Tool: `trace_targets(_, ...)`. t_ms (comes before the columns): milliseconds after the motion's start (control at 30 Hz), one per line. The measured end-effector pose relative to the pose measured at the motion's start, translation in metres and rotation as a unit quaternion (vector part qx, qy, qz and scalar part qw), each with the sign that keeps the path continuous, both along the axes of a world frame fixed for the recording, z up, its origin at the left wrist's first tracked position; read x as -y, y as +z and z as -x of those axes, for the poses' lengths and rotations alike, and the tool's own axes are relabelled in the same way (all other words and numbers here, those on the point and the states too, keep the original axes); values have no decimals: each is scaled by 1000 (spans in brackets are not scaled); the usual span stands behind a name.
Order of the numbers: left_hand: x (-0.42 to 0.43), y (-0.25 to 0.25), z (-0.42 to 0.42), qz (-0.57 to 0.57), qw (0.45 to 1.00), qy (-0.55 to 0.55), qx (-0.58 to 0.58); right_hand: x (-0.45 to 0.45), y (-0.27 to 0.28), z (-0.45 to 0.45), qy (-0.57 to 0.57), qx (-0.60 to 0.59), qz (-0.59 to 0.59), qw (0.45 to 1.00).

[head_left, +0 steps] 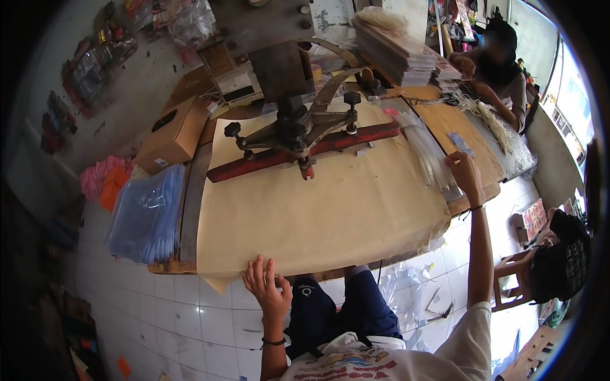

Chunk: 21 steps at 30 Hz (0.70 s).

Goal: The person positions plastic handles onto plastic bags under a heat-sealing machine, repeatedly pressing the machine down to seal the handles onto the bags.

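My left hand rests with its fingers spread at the front edge of the brown paper sheet, holding nothing. Over at the right edge of the table, my right hand has its fingers bent together beside a stack of clear plastic strips; what is between the fingers is too small to make out. Across the back of the paper lies the red bar of a dark metal press. A small blue plastic piece lies just above my right hand.
Blue-tinted plastic sheets overhang the table's left side, near a cardboard box. A tall stack of packets stands at the back. Another person sits at the back right. A wooden stool is at the right.
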<state>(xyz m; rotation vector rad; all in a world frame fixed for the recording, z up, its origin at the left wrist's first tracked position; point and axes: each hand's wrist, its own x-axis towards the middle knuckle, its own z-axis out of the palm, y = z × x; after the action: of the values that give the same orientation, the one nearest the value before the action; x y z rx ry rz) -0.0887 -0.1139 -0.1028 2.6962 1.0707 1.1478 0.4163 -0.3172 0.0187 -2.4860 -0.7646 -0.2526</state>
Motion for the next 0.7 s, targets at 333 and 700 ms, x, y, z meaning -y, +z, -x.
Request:
trace_targets(333, 0, -1, 1, 14, 1000, -5, 2, -2, -5, -4, 41, 3, -49, 998)
trace_targets(700, -1, -2, 2, 13, 1000, -10, 2, 11, -18, -42, 99, -25, -41, 994)
